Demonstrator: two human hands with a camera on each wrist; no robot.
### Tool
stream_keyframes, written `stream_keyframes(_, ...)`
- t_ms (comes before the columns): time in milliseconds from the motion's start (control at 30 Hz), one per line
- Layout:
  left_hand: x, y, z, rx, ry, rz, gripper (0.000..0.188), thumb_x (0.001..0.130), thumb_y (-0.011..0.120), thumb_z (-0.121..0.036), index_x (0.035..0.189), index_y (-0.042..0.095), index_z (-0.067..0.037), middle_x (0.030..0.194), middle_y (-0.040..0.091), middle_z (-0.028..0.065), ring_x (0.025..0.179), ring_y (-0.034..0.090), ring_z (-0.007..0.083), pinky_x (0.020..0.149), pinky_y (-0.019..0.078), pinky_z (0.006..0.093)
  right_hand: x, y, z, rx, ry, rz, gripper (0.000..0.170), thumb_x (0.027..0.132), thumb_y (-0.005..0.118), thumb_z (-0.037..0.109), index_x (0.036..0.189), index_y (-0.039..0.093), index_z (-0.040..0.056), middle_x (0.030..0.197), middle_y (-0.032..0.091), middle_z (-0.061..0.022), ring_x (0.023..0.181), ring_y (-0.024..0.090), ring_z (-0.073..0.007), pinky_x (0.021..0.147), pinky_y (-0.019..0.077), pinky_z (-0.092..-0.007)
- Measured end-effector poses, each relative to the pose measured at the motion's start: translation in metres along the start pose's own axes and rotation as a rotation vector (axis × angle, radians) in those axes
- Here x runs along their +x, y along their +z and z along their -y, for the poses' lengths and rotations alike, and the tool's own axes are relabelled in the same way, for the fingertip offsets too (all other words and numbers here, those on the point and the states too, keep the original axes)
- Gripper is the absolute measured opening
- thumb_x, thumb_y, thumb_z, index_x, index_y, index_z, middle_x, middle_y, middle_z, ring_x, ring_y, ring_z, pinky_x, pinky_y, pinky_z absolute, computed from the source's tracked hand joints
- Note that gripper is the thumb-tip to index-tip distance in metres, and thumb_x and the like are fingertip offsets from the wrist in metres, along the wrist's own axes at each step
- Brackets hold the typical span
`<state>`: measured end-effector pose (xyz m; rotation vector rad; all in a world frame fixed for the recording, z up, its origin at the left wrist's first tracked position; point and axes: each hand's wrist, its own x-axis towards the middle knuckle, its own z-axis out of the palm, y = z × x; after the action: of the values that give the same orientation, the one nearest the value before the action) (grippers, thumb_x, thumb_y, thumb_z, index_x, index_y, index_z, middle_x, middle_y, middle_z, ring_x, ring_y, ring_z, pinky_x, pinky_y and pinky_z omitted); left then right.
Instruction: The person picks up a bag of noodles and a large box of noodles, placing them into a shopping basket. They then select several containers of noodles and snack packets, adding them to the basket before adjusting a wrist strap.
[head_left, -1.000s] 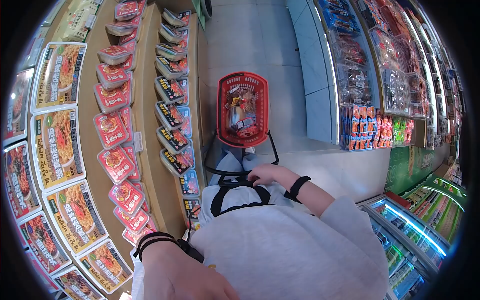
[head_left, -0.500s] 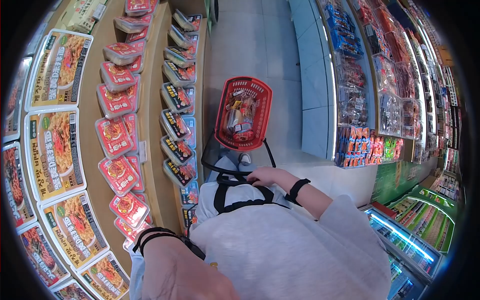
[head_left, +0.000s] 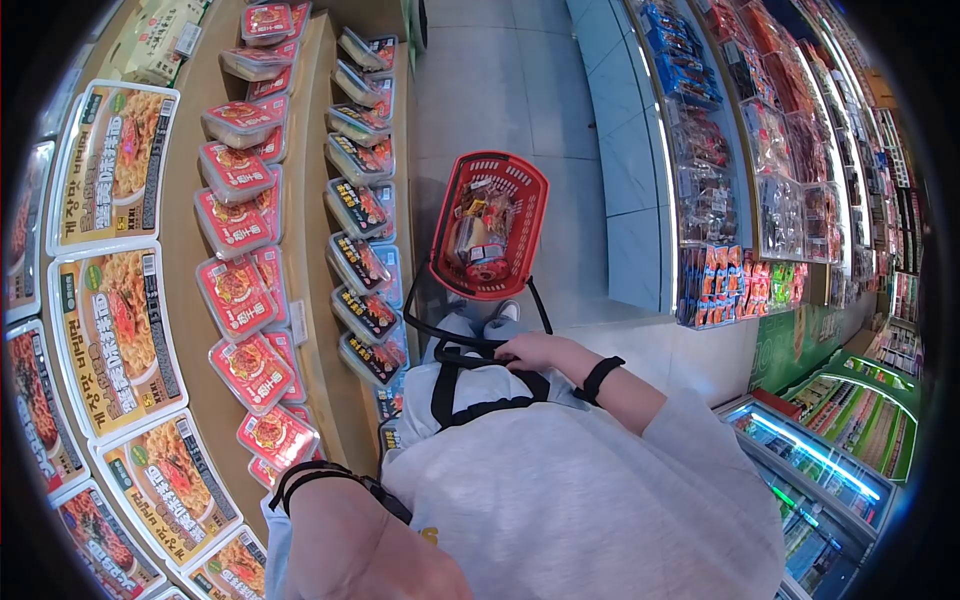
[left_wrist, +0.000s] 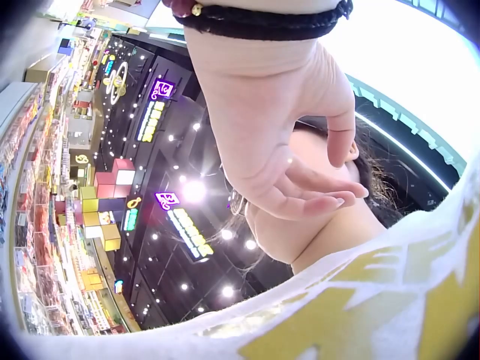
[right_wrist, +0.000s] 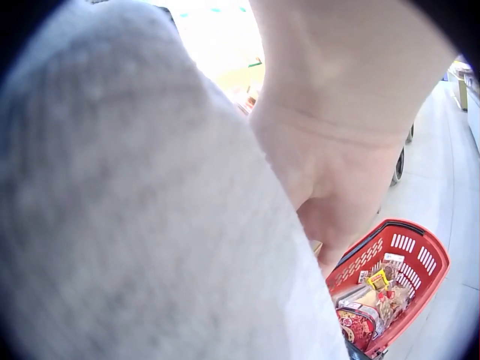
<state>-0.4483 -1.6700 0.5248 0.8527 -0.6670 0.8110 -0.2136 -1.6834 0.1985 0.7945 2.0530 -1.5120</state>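
My right hand (head_left: 530, 350) grips the black handle (head_left: 421, 322) of a red shopping basket (head_left: 538, 200) at waist height. Hanging in front of my legs, the basket contains several packaged foods (head_left: 487, 232), among them a clear bag and a round red pack. In the right wrist view a grey sleeve covers much of the frame, and the right hand's (right_wrist: 330, 172) fingertips are hidden. My left hand (head_left: 375, 550) is raised before my chest. The left wrist view shows its fingers (left_wrist: 307, 204) loosely bent below the chin, holding nothing.
On the left, tiered shelves carry red noodle tubs (head_left: 240, 295), black tubs (head_left: 365, 312) and large yellow food-picture panels (head_left: 115, 330). Bagged snacks (head_left: 705, 200) line the right-hand shelf. A lit chiller (head_left: 810, 460) stands at lower right. Grey floor tiles (head_left: 480, 90) run ahead between the shelves.
The basket has turned slightly, its far end leaning right, and a shoe shows below it. The shelves have shifted a little in the head view. Both hands keep nearly the same pose.
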Motion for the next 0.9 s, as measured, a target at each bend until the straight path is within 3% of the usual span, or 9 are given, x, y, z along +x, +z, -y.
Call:
stream_keyframes(300, -0.017, 0.016, -0.006, 0.026, 0.018, -0.024, 0.032, 0.092, 0.033, -0.024, 0.108, 0.054, -0.005, 0.082, 0.056, 0.0101, 0.067, 0.054, 0.023, 0.05, 0.0408, 0.0295, -0.003, -0.002, 0.004, -0.007, 0.042, -0.016, 0.027, 0.078, 0.056, 0.018, 0.103, 0.054, 0.0074, 0.091, 0.061, -0.0116, 0.085, 0.057, -0.0289, 0.072, 0.0447, -0.0373)
stream_keyframes(367, -0.021, 0.024, 0.005, 0.045, 0.216, -0.041, 0.032, 0.092, 0.032, -0.023, 0.108, 0.054, -0.005, 0.083, 0.056, 0.0107, 0.07, 0.054, 0.0234, 0.051, 0.0416, 0.03, -0.004, -0.004, 0.003, -0.015, 0.046, -0.02, 0.028, 0.078, 0.056, 0.018, 0.103, 0.054, 0.0071, 0.091, 0.061, -0.012, 0.085, 0.057, -0.0291, 0.072, 0.0446, -0.0374)
stream_keyframes(700, -0.025, 0.037, -0.001, 0.209, 0.255, -0.081, 0.03, 0.091, 0.033, -0.016, 0.108, 0.053, -0.002, 0.082, 0.055, 0.0124, 0.07, 0.054, 0.0246, 0.053, 0.0423, 0.0304, -0.002, -0.019, -0.001, -0.014, 0.032, 0.008, 0.029, 0.077, 0.057, 0.018, 0.102, 0.054, 0.0058, 0.093, 0.06, -0.013, 0.088, 0.056, -0.0291, 0.074, 0.0435, -0.037)
stream_keyframes(900, -0.013, 0.018, -0.011, 0.296, 0.202, 0.016, 0.032, 0.091, 0.032, -0.017, 0.108, 0.053, 0.0, 0.077, 0.054, 0.013, 0.069, 0.052, 0.0265, 0.054, 0.0418, 0.031, 0.002, -0.023, -0.012, -0.003, -0.012, 0.037, 0.027, 0.076, 0.055, 0.016, 0.102, 0.054, 0.0052, 0.089, 0.06, -0.0132, 0.084, 0.057, -0.0295, 0.071, 0.044, -0.0375)
